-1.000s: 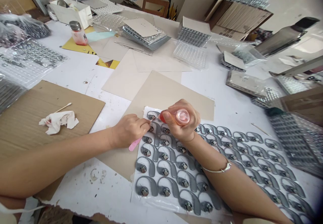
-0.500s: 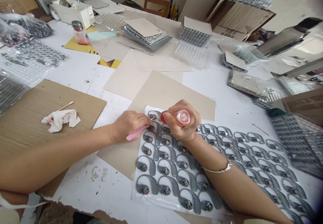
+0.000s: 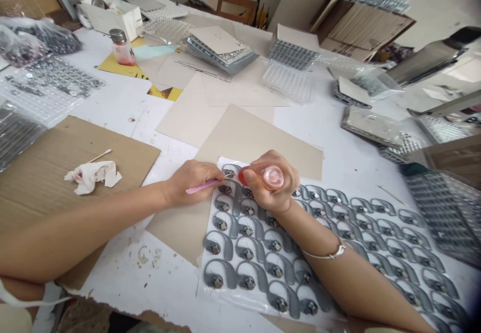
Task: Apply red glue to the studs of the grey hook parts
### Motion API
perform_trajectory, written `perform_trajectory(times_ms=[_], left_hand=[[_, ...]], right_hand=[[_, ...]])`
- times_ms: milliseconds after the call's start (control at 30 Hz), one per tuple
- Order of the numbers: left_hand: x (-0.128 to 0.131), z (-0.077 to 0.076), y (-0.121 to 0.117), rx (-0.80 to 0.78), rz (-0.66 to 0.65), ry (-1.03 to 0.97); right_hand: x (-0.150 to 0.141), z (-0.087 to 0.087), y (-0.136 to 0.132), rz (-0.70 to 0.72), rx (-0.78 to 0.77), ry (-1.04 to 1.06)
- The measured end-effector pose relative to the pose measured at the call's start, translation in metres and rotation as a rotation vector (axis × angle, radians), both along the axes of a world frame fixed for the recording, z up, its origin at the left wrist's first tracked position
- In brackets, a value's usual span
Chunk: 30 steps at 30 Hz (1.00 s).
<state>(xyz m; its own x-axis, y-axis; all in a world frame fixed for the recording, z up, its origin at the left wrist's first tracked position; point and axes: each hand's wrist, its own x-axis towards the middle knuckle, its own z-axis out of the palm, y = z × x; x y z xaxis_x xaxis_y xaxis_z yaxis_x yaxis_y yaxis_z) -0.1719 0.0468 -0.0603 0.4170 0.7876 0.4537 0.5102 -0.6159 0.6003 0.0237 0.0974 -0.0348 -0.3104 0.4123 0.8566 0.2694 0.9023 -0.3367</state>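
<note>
My left hand (image 3: 191, 180) is closed on a thin pink-handled tool (image 3: 203, 187), perhaps a small brush; its tip is at a part in the top left corner of the sheet. My right hand (image 3: 272, 183) wraps round a small squeeze bottle (image 3: 273, 177) of reddish liquid. The bottle's red end points left, near the tool's tip; its nozzle is hard to make out. Beneath both hands lies a white sheet (image 3: 259, 285) bearing rows of grey hook-shaped parts (image 3: 246, 248), each with a round metal piece. My right forearm covers some of them.
On the left, a cardboard piece (image 3: 128, 145) carries a crumpled stained tissue (image 3: 92, 177) and a cotton swab (image 3: 100, 155). A glass jar (image 3: 122, 47) with pink liquid stands farther back. Stacked clear trays (image 3: 293, 47) are behind; another swab (image 3: 393, 195) lies right of the parts.
The pink handle in my left hand has tilted flatter, and that hand has shifted slightly. My right hand keeps its hold on the bottle in nearly the same place.
</note>
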Motion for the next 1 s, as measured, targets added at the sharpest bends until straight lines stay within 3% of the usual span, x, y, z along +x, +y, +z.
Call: perform_trajectory(times_ms=[400,1000], left_hand=[[-0.0025,-0.0052,0.0040,-0.121,0.013,-0.172],[-0.0026,-0.0023,0.0056,-0.314,0.021,-0.261]], right_hand=[[0.0001,0.0032,-0.0014,-0.014,-0.013,0.044],[-0.0018,0.0008,-0.0006,-0.020,-0.005,0.009]])
